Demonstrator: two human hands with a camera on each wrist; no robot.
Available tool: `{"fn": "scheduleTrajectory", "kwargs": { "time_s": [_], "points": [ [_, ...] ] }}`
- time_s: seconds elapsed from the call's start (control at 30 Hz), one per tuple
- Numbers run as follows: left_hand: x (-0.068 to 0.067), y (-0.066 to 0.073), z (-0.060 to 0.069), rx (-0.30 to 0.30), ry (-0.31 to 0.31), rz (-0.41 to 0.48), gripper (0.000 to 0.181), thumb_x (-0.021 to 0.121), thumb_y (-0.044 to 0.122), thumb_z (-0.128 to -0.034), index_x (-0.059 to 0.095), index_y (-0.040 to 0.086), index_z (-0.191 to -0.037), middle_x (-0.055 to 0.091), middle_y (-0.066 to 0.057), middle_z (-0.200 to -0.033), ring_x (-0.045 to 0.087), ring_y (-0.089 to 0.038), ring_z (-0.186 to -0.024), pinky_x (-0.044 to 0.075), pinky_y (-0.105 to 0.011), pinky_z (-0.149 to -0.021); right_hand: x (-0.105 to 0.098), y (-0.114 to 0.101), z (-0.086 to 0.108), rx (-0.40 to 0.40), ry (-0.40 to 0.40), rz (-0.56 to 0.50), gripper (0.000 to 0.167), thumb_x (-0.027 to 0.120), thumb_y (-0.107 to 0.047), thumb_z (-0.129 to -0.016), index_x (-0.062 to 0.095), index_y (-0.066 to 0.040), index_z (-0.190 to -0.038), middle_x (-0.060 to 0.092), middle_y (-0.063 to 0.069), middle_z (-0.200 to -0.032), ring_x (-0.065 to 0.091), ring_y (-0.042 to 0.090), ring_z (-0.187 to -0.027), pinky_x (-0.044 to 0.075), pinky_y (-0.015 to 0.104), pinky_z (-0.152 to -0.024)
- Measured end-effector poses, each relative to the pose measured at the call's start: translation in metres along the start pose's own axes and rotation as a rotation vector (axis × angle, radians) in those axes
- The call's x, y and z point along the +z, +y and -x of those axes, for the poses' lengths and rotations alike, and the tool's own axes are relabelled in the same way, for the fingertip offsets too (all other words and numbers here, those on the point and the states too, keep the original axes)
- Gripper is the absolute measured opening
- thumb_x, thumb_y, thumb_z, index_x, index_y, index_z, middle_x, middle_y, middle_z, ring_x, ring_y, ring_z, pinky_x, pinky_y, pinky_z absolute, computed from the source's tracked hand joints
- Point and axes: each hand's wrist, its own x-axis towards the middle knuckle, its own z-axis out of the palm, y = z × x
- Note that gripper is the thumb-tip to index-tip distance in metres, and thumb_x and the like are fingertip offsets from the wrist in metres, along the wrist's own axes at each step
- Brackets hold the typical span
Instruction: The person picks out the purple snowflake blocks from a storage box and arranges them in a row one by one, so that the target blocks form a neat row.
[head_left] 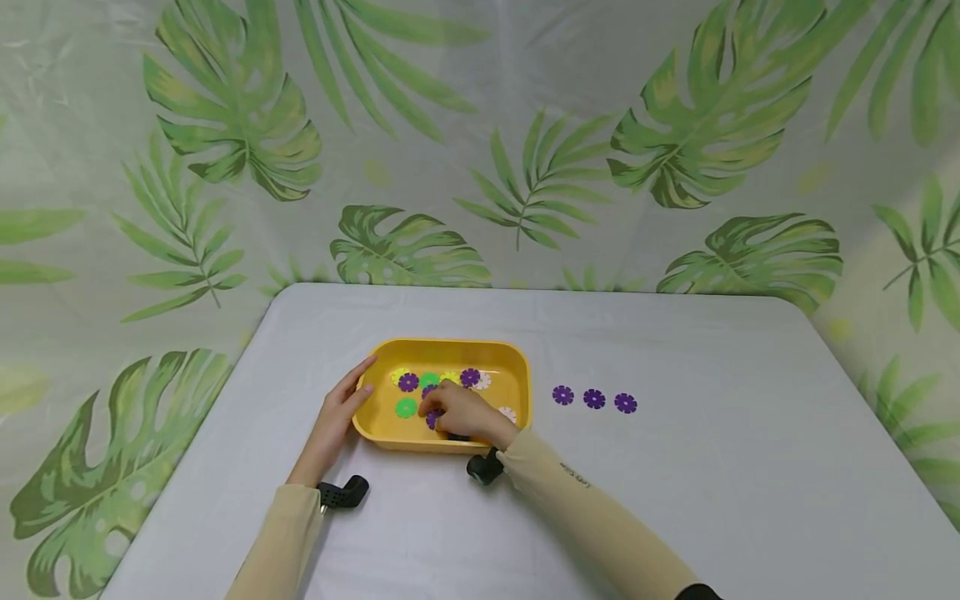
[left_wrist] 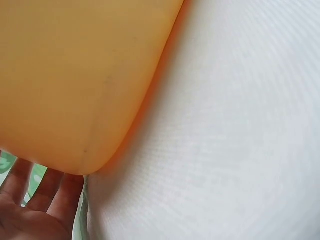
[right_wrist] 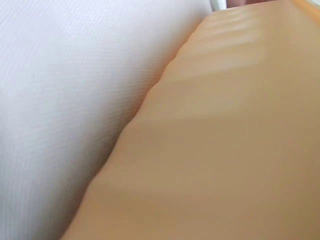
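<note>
- The yellow tray (head_left: 495, 354) is standing on a white table (head_left: 750, 483), and thin flower-shaped discs are lying inside it.
- The left hand (head_left: 336, 421) is resting at the tray's left end; its fingers are lying spread, rather straight, against the outside.
- The right hand (head_left: 463, 412) is reaching over the tray's front wall, its fingers bending down beside a purple disc (head_left: 432, 419) on the tray's floor. I cannot tell whether they are pinching this disc or only touching it, because the hand is hiding too much.
- Around these fingers, in the tray, a green disc (head_left: 406, 407) is lying to their left, and a white disc (head_left: 483, 381) is sitting near the far right corner, touching or overlapping another purple disc (head_left: 469, 377).
- To the right of the tray, three purple discs (head_left: 594, 399) are forming a row, apart from each other.
- In my judgement, a disc could be slipping from the fingertips, since it is lying so flat and thin; a neighbour could be coming up with it where discs are overlapping.
- The right wrist camera (head_left: 486, 467) is hanging close to the tray's front wall, so a low sweep could be knocking the tray.
</note>
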Motion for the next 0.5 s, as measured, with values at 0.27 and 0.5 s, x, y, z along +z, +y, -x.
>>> {"fn": "scheduleTrajectory", "kwargs": {
  "time_s": [0.27, 0.5],
  "points": [
    [0.0016, 0.0018, -0.0003, -0.024, 0.013, 0.000, 0.047, 0.044, 0.016, -0.1027, 0.036, 0.014, -0.149, 0.023, -0.005, -0.156, 0.018, -0.021, -0.143, 0.021, -0.039, -0.114, 0.0041, -0.0003, -0.0027, 0.059, 0.021, -0.229, 0.015, 0.056, 0.015, -0.082, 0.061, 0.003, -0.091, 0.057, 0.006, -0.070, 0.051, 0.014, -0.055, 0.045, 0.020, -0.050],
    [0.0008, -0.0002, 0.0000, -0.025, 0.013, 0.008, 0.047, 0.044, 0.016, -0.1027, 0.036, 0.014, -0.149, 0.024, -0.004, -0.156, 0.019, -0.019, -0.142, 0.021, -0.038, -0.114, -0.0017, 0.0028, 0.0011, 0.054, 0.051, -0.320, 0.009, 0.057, 0.009, -0.086, 0.058, 0.001, -0.090, 0.052, 0.004, -0.068, 0.048, 0.014, -0.056, 0.043, 0.021, -0.050]
  ]
}}
